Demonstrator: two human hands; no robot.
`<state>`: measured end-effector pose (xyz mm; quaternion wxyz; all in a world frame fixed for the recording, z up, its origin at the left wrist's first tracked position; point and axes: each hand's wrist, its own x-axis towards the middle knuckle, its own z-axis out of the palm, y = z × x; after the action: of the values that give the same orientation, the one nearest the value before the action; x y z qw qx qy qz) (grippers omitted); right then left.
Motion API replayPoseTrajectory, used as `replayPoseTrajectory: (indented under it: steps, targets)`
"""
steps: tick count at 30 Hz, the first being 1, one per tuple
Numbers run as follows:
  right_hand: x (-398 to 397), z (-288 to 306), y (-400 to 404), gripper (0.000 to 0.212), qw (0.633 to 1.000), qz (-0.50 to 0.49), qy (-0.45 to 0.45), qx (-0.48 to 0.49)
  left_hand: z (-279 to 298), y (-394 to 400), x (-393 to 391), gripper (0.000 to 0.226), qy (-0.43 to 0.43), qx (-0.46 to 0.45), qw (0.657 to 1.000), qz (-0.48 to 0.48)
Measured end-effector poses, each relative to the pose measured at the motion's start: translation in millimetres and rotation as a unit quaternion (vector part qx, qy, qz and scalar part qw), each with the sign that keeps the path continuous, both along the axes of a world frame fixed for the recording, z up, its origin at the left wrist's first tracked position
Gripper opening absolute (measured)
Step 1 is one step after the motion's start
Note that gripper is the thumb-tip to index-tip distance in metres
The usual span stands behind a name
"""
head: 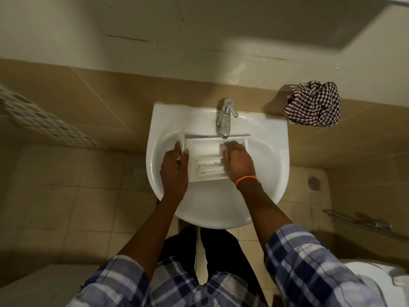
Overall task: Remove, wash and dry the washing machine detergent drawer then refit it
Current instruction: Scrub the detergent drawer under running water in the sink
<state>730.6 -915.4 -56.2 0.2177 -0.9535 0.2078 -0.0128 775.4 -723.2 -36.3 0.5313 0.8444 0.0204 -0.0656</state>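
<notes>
The white detergent drawer (205, 158) lies across the white basin (265, 160), under the chrome tap (225, 120). Its front panel points left and its compartments face up, with brown stains in the near one. My left hand (174, 167) grips the drawer's left end at the front panel. My right hand (238, 160) rests inside the drawer's right part, fingers curled down on it below the spout. I cannot tell whether water is running.
A checked brown and white cloth (314, 104) lies crumpled on the ledge to the right of the basin. Floor drains (136, 171) sit left and right below. A toilet (380, 282) is at the lower right, and a metal rail (363, 224) runs above it.
</notes>
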Motion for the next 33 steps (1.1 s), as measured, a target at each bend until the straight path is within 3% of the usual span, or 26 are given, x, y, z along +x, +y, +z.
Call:
replayPoseTrajectory:
  steps: [2,5,7,10,12,16,20,23,26,29,33]
  targets:
    - [12,7,15,0.052,1.0,-0.001,0.023,-0.016,3,-7,-1,0.043,-0.004,0.021,1.0,0.003]
    - [26,13,42,0.021,0.985,0.17,0.009,0.03,1,-11,0,0.053,0.001,0.045,0.999,-0.002]
    - [25,17,37,0.024,0.977,0.207,0.003,0.057,1,-5,2,0.055,0.02,0.032,0.999,0.006]
    - [12,10,9,0.045,0.998,0.058,0.014,0.034,9,4,3,0.029,0.042,0.003,0.999,0.022]
    - [5,9,6,0.055,0.999,-0.007,0.034,0.032,16,6,3,0.036,0.03,0.014,0.999,0.002]
    - [4,23,23,0.023,0.999,0.013,0.017,0.032,28,6,11,0.047,0.017,0.049,0.997,-0.056]
    - [-4,37,27,0.005,0.995,-0.012,-0.084,0.053,47,14,29,0.057,-0.027,0.064,0.993,-0.098]
    - [-8,58,31,0.036,0.983,-0.04,-0.15,0.098,63,19,40,0.066,-0.063,0.079,0.984,-0.149]
    - [-6,82,28,0.073,0.976,-0.011,-0.18,0.122,78,19,43,0.07,-0.128,0.156,0.953,-0.227]
    - [-3,105,26,0.092,0.983,0.092,-0.152,0.035,93,15,38,0.07,-0.174,0.202,0.921,-0.284]
    - [0,115,30,0.108,0.977,0.182,-0.089,-0.068,109,-3,34,0.062,-0.19,0.192,0.896,-0.353]
